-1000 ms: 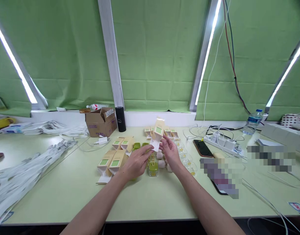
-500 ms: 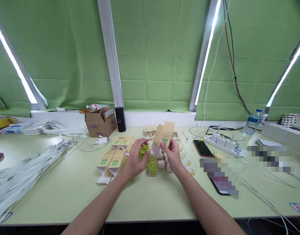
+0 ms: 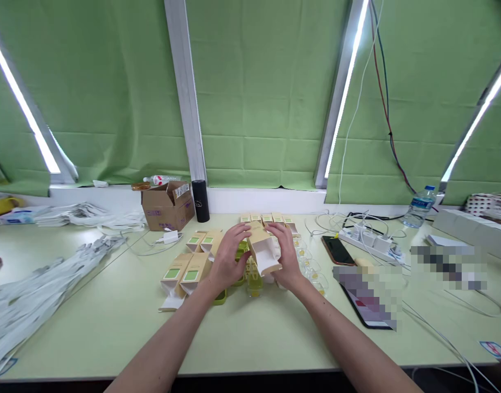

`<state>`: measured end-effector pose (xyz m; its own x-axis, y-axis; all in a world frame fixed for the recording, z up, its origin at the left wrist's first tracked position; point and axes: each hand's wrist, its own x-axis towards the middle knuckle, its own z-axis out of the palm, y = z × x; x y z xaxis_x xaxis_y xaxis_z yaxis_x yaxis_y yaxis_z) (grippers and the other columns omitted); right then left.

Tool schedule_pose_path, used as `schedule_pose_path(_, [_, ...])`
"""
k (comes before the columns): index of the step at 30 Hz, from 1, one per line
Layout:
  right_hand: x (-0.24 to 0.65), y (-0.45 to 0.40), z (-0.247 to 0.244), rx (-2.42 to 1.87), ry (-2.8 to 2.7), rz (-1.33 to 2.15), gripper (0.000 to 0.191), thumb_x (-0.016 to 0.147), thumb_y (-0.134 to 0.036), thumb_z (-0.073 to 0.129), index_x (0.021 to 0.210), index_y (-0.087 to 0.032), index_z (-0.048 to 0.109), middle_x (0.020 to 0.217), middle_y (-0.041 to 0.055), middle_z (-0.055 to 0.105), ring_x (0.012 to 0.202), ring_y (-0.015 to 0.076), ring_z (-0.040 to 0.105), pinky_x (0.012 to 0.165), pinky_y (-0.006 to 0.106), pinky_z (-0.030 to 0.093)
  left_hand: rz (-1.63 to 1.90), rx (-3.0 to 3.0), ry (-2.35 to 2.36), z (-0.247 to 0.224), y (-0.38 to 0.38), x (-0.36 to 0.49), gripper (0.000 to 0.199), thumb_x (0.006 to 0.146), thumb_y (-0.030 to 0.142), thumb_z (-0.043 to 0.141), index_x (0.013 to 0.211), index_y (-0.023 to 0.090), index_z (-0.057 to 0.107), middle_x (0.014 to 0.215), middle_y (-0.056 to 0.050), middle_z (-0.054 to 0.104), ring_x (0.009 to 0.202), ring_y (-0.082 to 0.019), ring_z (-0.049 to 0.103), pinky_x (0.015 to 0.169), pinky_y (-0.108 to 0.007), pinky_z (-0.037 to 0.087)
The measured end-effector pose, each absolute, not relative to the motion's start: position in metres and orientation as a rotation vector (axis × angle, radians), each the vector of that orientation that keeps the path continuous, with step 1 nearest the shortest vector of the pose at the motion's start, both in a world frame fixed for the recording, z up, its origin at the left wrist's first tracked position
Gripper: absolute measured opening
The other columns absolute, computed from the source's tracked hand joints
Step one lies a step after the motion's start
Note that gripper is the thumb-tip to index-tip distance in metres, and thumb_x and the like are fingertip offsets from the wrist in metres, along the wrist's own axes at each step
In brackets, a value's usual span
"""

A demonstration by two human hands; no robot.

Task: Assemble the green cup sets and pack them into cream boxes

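A cream cardboard box with a white lining [image 3: 263, 252] is tipped at the centre of the frame, its open end now facing down toward the lower edge of the picture so that the pale inside shows; this suggests that it is folded out into shape and hollow for now. The fingers of the right hand [image 3: 288, 257] grip its right side, while the left hand [image 3: 229, 256] curls along its left side with fingertips and thumb at the edge, though whether they press on it is unclear. Half a second ago the right hand held the box with its flap raised and the left hand was apart from it; now both are at the box. The cream boxes with green labels [image 3: 196, 268], left of centre on the pale green desk [image 3: 234, 344], remain in place.
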<state>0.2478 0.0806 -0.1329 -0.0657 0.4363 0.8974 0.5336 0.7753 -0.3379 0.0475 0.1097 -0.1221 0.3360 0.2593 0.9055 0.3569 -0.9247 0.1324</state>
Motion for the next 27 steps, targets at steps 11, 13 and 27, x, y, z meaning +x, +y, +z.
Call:
schedule_pose_path(11, [0.255,0.08,-0.149,-0.688,-1.764,-0.387,0.058,0.094,-0.015,0.052,0.15,-0.026,0.042,0.135,0.0148,0.057,0.128,0.0325,0.056,0.105,0.06,0.051,-1.457,-2.262,-0.439,-0.131,0.104,0.04,0.047,0.095,0.0,0.056,0.135,0.025,0.052,0.145,-0.014,0.066,0.145,-0.026,0.054,0.108,-0.054,0.057])
schedule_pose_path(13, [0.255,0.078,-0.149,-0.687,-1.768,-0.392,0.058,0.095,-0.014,0.051,0.15,-0.028,0.042,0.135,0.0146,0.056,0.129,0.0326,0.055,0.105,0.06,0.051,-1.448,-2.266,-0.434,-0.131,0.103,0.04,0.047,0.095,0.001,0.058,0.135,0.025,0.052,0.144,-0.014,0.067,0.144,-0.026,0.054,0.107,-0.053,0.057])
schedule_pose_path(27, [0.25,0.067,-0.147,-0.707,-1.61,0.361,0.046,0.087,-0.029,0.075,0.132,-0.027,0.062,0.126,0.0108,0.071,0.12,0.0317,0.067,0.104,0.052,0.056,-1.724,-2.585,-0.756,-0.142,0.099,0.038,0.057,0.098,0.025,0.062,0.153,0.024,0.047,0.128,-0.014,0.062,0.124,-0.03,0.056,0.101,-0.048,0.056])
